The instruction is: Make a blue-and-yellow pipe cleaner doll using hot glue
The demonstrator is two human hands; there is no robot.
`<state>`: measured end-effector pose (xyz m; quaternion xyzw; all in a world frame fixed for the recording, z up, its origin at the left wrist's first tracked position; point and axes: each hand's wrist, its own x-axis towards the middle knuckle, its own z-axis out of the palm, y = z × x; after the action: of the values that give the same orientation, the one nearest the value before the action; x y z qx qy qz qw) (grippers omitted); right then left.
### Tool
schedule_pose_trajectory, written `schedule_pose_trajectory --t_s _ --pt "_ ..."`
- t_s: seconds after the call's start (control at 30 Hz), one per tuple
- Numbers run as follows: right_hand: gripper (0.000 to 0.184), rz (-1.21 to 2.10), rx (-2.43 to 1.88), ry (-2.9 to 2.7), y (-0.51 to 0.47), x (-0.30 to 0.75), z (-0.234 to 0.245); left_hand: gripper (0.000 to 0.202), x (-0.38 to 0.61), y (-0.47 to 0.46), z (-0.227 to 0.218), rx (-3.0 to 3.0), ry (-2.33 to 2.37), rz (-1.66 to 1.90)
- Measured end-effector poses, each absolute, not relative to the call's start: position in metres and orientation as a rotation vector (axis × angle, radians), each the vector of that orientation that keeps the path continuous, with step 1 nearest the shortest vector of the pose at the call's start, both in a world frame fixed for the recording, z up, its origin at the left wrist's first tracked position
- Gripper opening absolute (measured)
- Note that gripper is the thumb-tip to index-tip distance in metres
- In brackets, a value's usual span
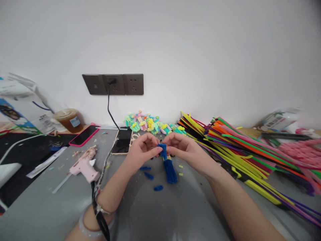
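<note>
Between the fingertips of both hands is a small bent piece of blue pipe cleaner. My left hand pinches it from the left, thumb against fingers. My right hand pinches it from the right, so the two hands almost meet. Just below them a bundle of blue pipe cleaners, with a little yellow at its top, lies on the grey table mat. Short blue offcuts are scattered to its left. Small yellow bits lie on its right.
A pink glue gun lies left, its cord crossing my left forearm. Behind it are a pink-cased phone and a drink cup. Finished fuzzy pieces are heaped by the wall. Long coloured pipe cleaners and a yellow cutter fill the right.
</note>
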<state>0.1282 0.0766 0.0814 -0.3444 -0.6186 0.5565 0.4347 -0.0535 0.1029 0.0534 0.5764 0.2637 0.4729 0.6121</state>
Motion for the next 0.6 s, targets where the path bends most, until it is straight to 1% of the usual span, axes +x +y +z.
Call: schedule_pose_trajectory --t_s 0.17,0.33,0.6 --pt "0.023 1.396 -0.854 -1.540 0.0769 0.1292 0.0812 0.034 -0.0530 0.1028 0.0543 1.321 0.580 1.098" --pt "0.020 1.397 -0.833 -1.541 0.0770 0.1296 0.0805 0.031 -0.0540 0.1040 0.0535 1.349 0.593 1.080" --pt "0.024 1.352 -0.872 -1.558 0.0775 0.1298 0.0803 0.029 -0.0537 0.1034 0.0531 1.350 0.608 1.081"
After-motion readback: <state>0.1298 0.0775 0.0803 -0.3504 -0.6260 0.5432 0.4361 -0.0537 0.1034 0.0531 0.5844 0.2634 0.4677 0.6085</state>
